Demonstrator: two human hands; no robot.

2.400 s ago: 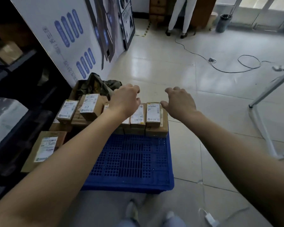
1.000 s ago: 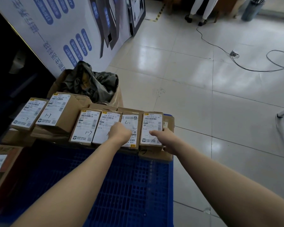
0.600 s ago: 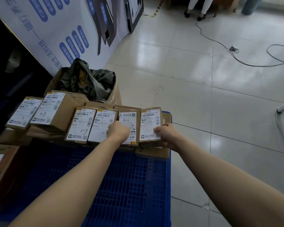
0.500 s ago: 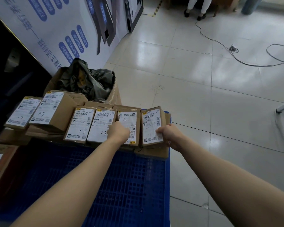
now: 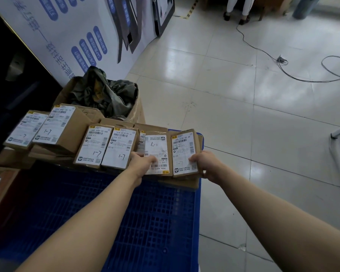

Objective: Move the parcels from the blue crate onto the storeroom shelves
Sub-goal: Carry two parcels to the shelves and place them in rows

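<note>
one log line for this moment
stage: pick; right hand: grips rightmost parcel; left hand: grips next parcel; blue crate: loaded at far end

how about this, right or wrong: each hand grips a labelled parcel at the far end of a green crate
Wrong on colour: the head view shows a blue crate, not green. Otherwise yes: the right hand grips the rightmost parcel, the left hand the parcel beside it, at the far end.

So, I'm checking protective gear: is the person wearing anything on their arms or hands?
No. Both forearms are bare to the frame's edge, no sleeves showing. The left hand and right hand have no gloves, and neither wrist carries a watch or band.
</note>
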